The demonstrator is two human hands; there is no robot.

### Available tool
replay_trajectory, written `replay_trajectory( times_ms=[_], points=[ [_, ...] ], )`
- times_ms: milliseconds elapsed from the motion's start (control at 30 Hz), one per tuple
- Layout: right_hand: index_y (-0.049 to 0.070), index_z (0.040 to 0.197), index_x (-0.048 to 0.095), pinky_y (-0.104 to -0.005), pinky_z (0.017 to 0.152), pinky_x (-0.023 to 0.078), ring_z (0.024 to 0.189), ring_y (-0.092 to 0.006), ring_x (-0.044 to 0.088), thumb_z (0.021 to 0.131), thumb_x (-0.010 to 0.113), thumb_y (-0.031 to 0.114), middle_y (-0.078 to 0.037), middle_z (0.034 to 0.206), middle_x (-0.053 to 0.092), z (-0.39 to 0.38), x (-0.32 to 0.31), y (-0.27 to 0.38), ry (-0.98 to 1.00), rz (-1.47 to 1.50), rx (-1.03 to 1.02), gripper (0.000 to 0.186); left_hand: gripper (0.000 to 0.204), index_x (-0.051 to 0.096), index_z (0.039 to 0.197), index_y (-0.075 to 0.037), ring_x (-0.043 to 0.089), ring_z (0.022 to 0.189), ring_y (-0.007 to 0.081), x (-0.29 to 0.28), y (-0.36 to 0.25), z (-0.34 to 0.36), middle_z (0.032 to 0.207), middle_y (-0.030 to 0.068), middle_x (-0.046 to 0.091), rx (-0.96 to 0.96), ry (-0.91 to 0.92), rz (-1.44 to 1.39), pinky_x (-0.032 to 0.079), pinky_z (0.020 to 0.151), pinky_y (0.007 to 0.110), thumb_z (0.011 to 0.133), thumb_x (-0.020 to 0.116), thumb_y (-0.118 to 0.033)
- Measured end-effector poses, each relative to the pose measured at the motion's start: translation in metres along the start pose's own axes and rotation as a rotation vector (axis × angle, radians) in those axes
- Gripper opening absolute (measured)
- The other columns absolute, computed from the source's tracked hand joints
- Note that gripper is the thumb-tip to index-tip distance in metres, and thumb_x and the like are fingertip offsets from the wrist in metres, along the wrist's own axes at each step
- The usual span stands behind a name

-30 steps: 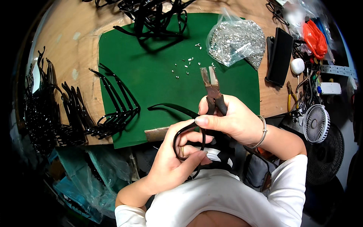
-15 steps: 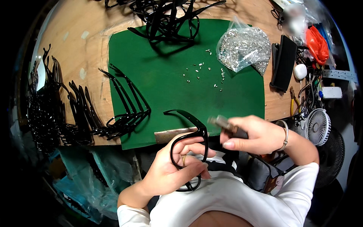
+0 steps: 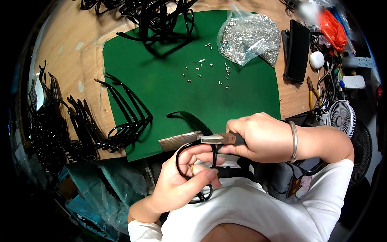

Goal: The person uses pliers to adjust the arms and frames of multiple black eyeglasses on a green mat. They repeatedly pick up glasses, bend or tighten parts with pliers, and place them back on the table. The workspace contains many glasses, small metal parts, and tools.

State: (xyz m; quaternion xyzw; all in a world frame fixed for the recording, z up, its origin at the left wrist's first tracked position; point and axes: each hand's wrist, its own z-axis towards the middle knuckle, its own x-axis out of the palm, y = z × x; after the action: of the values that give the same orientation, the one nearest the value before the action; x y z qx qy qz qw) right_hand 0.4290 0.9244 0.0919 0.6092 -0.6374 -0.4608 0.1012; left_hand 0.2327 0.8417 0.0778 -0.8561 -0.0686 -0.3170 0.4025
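Note:
My left hand [image 3: 171, 187] grips a black eyeglass frame [image 3: 193, 120] by its front, fingers round the near lens rim, with one temple sticking out over the mat. Closed around a pair of pliers [image 3: 221, 139] is my right hand [image 3: 260, 135]. The metal jaws lie against the frame at the corner where temple and rim meet; whether they bite on it I cannot tell. Just beyond my left fingers, a flat strip with a cross-hatched face [image 3: 174, 142] rests at the near edge of the green mat [image 3: 161, 86].
Small silvery pieces [image 3: 220, 82] lie scattered on the mat near a clear bag [image 3: 250, 40] full of them. Black frames are piled at the far edge [image 3: 161, 20] and stacked at left [image 3: 133, 117]. On the right are a black case [image 3: 297, 52], yellow-handled pliers [image 3: 311, 94] and a white fan [image 3: 341, 117].
My right hand has brought the pliers left, from beside the eyeglass frame onto its hinge corner. My left hand keeps its hold on the frame. The whole view has shifted slightly.

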Motion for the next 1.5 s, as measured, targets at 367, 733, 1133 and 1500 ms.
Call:
replay_trajectory(
  times_ms=[367, 733, 1133, 1500],
  points=[
    [-0.001, 0.087, 0.054, -0.0332, 0.056, 0.043, 0.06, -0.0237, 0.056, 0.082, 0.053, 0.036, -0.012, 0.065, 0.056, 0.006, -0.029, -0.027, 0.286, 0.188, -0.065, 0.037, 0.044, 0.033, 0.122, -0.002, 0.06, 0.072, 0.017, 0.004, -0.005, 0.004, 0.106, 0.0168, 0.051, 0.0, -0.009, -0.011, 0.047, 0.068, 0.026, 0.081, 0.047, 0.007],
    [-0.001, 0.083, 0.053, -0.0314, 0.056, 0.042, 0.058, -0.0219, 0.053, 0.078, 0.058, 0.027, -0.014, 0.063, 0.053, 0.036, 0.011, -0.044, -0.253, 0.221, 0.076, 0.029, 0.042, 0.035, 0.119, 0.006, 0.06, 0.079, 0.0186, 0.014, -0.013, -0.015, 0.106, 0.0183, 0.053, 0.415, -0.358, 0.381, 0.049, 0.069, 0.027, 0.079, 0.047, 0.009],
    [-0.001, 0.08, 0.053, -0.0303, 0.053, 0.041, 0.054, -0.0196, 0.05, 0.078, 0.058, 0.026, -0.012, 0.059, 0.052, 0.038, 0.014, -0.038, -0.243, 0.161, 0.111, 0.027, 0.027, 0.059, 0.092, 0.002, 0.056, 0.063, 0.0184, -0.069, -0.039, -0.03, 0.069, 0.0095, 0.056, 0.339, -0.545, 1.357, 0.045, 0.057, 0.025, 0.068, 0.066, -0.008],
    [-0.002, 0.081, 0.053, -0.0318, 0.054, 0.041, 0.056, -0.0222, 0.052, 0.078, 0.058, 0.025, -0.014, 0.063, 0.054, 0.043, 0.012, -0.029, -0.219, 0.106, 0.152, 0.028, 0.02, 0.057, 0.084, 0.002, 0.055, 0.055, 0.0184, -0.032, -0.011, -0.014, 0.07, 0.0103, 0.058, 0.569, -0.62, 1.214, 0.044, 0.05, 0.025, 0.069, 0.066, -0.007]
  ],
)
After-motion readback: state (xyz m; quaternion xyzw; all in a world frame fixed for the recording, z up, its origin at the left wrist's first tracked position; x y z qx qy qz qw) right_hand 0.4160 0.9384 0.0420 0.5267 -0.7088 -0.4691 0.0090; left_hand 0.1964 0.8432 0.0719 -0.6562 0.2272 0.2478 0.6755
